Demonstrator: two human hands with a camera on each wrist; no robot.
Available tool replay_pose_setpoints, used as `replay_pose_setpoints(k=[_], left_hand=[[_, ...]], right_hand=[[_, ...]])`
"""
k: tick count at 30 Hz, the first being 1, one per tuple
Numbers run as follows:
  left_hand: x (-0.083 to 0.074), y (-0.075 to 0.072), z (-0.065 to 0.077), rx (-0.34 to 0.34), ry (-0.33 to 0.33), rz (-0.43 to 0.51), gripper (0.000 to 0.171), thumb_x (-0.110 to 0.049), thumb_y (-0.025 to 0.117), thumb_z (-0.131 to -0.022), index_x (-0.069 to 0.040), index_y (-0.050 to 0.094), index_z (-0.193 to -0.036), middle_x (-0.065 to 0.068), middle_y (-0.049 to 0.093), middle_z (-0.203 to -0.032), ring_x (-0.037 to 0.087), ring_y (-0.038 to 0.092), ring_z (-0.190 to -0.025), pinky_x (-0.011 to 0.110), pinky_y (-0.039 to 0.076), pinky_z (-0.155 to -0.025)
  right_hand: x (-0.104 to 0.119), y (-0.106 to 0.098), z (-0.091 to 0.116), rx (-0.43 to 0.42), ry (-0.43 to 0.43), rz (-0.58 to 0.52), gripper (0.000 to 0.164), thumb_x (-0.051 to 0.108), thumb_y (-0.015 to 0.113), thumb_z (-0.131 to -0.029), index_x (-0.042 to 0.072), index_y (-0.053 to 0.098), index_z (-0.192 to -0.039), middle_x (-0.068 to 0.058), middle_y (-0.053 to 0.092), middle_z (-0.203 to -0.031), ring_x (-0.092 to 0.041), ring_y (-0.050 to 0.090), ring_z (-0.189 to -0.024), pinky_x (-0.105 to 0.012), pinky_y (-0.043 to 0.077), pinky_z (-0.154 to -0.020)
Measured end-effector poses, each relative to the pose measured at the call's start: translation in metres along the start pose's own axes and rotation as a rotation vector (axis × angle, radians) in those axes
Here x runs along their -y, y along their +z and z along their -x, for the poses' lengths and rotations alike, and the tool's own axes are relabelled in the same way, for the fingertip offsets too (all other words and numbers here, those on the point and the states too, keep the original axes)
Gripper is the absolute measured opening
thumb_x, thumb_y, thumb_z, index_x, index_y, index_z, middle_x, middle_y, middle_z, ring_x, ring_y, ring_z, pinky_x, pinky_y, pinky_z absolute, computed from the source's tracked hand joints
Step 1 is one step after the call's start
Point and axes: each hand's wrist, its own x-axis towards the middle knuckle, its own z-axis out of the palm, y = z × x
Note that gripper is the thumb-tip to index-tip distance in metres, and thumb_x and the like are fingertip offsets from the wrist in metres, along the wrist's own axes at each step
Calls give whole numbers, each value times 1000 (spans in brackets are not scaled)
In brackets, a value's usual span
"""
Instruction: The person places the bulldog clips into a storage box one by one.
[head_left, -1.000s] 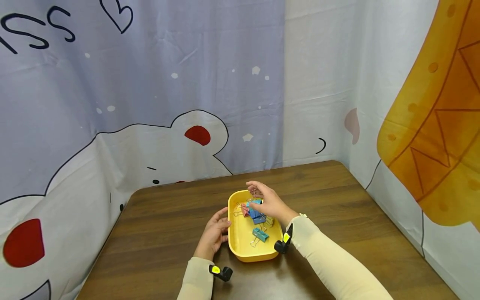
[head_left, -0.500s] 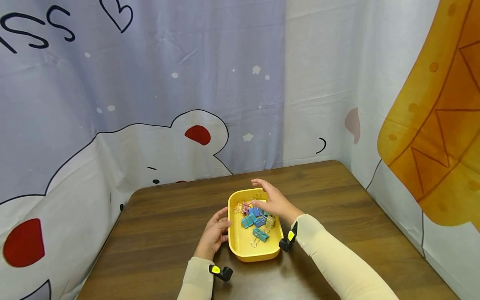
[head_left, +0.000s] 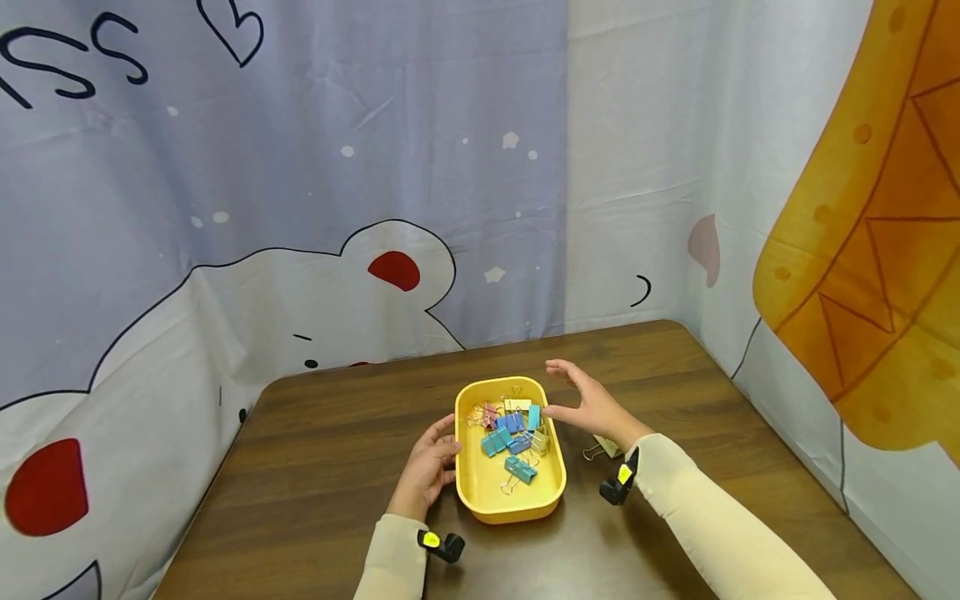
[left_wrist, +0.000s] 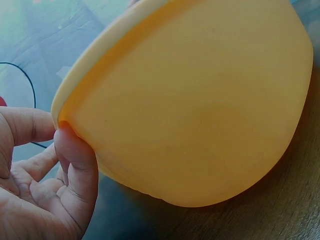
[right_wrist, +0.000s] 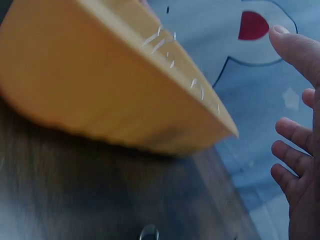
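Observation:
A yellow plastic tray (head_left: 480,500) stands on the table with several binder clips inside. Blue clips (head_left: 512,423) lie mid-pile, with teal clips (head_left: 521,469) around them, pink ones at the left and pale yellow ones (head_left: 539,442) at the right. My left hand (head_left: 427,467) holds the tray's left side; in the left wrist view its thumb (left_wrist: 75,150) presses just under the rim. Beside the tray's right rim, my right hand (head_left: 596,408) hovers with fingers spread and nothing between them. A pale yellow binder clip (head_left: 606,447) lies on the table, partly hidden by that hand and wrist.
The brown wooden table (head_left: 337,467) extends on all sides of the tray. Behind and to the right hangs a printed curtain (head_left: 495,208) that meets the table's back edge. Each wrist wears a small black camera (head_left: 617,487).
My right hand has moved right, from over the clips to outside the tray. A teal clip now lies lower left in the pile, and the table clip has come into view.

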Motion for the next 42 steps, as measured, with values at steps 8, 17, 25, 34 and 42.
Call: replay_pose_setpoints(k=[8, 17, 25, 34, 42], left_hand=[[0, 0, -1, -1, -8, -2, 61, 2, 59, -100, -6, 43, -159, 11, 63, -112, 15, 62, -79, 29, 62, -59], [0, 0, -3, -6, -17, -9, 60, 2, 59, -101, -8, 45, -158, 15, 63, -117, 17, 64, -82, 31, 62, -61], [0, -1, -1, -6, -20, -9, 60, 2, 59, -101, -7, 44, -159, 15, 63, -118, 18, 64, -82, 31, 63, -61], [-2, -1, 0, -10, -16, -6, 60, 2, 58, -101, -7, 44, -159, 15, 63, -118, 17, 64, -82, 29, 62, -60], [-1, 0, -2, 0, -21, -1, 61, 2, 58, -101, -8, 44, -159, 15, 63, -117, 17, 65, -81, 29, 61, -59]], right_hand=[[-22, -20, 31, 22, 36, 3, 81, 8, 86, -86, 1, 43, -155, -25, 54, -151, -48, 47, -142, -66, 34, -118], [-40, -32, 57, 47, 8, -26, 87, 3, 91, -80, -5, 43, -152, -31, 54, -147, -51, 48, -140, -69, 35, -114], [-50, -35, 71, 81, 32, -74, 92, 3, 94, -77, -6, 42, -152, -34, 51, -147, -53, 49, -138, -65, 39, -113], [-53, -35, 83, 111, 40, -73, 90, 0, 93, -76, -4, 44, -151, -29, 59, -142, -50, 55, -134, -62, 40, -113], [-55, -34, 89, 98, 21, 22, 80, -8, 87, -79, -4, 48, -148, -24, 64, -136, -44, 61, -127, -57, 48, -108]])
